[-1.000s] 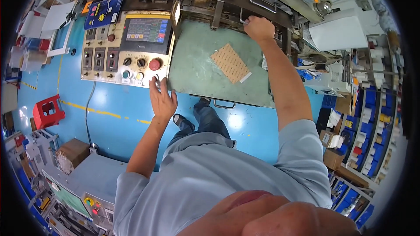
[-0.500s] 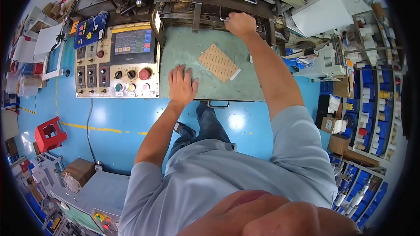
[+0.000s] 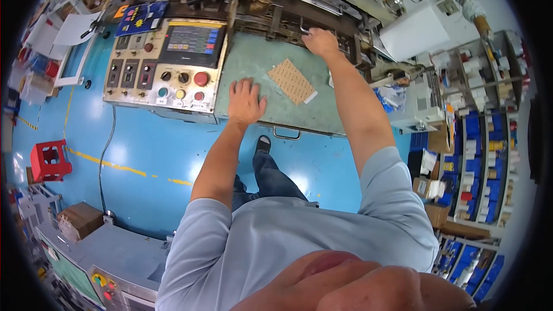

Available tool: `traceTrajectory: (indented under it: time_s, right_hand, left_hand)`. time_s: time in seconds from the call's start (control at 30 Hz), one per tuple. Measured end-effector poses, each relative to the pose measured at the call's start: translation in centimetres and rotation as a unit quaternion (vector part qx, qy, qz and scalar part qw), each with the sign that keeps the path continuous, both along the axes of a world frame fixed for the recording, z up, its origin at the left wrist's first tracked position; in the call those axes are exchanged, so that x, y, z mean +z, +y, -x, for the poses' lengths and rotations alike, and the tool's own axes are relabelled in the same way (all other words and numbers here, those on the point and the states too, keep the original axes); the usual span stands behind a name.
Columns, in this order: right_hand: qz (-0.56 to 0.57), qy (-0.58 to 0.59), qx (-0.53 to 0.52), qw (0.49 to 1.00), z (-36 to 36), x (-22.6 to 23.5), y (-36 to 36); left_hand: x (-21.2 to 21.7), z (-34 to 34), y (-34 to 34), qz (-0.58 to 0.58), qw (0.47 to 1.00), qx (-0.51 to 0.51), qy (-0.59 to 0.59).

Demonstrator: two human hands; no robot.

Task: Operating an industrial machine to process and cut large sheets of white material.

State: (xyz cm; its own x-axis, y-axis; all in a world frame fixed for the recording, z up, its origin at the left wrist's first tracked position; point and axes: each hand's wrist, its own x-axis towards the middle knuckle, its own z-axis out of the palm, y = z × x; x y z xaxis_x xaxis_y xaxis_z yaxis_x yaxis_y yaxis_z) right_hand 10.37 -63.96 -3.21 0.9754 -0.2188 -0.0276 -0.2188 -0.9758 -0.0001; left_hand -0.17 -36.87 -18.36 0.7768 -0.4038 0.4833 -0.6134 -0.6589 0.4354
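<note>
My right hand [image 3: 321,42] reaches forward to the machine's dark metal front, its fingers curled round a metal handle [image 3: 302,23]. My left hand [image 3: 246,101] lies flat on the green worktop [image 3: 246,57], near its front edge, fingers stretched out and holding nothing. On the worktop between my two arms rests a tan sheet [image 3: 291,81] covered in small print, set at a slant, with a white strip along its near right end. The fingertips of my right hand are partly hidden by the hand itself.
Left of the worktop stands a control panel [image 3: 155,89] with a screen [image 3: 192,45], knobs and a red button [image 3: 201,78]. A blue printed packet [image 3: 140,18] lies behind it. A red stool [image 3: 50,160] is on the blue floor at left. Shelves of blue bins [image 3: 472,150] line the right.
The whole view has turned and shifted slightly. One foot now shows below the worktop's front edge. My right hand stays on the handle, and my left hand stays flat on the worktop.
</note>
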Motion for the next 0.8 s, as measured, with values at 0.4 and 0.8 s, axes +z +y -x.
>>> traceTrajectory:
  time_s: [0.4,0.8]
  right_hand:
    - [-0.005,0.024,0.047,0.999,9.2,-0.8,2.5]
    - [-0.089,-0.111,0.072,0.987,19.3,-1.6,6.8]
  left_hand:
    - [0.0,0.0,0.0,-0.003,1.0,-0.006,0.015]
    - [2.7,-0.7,0.8,0.172,0.984,-0.002,0.038]
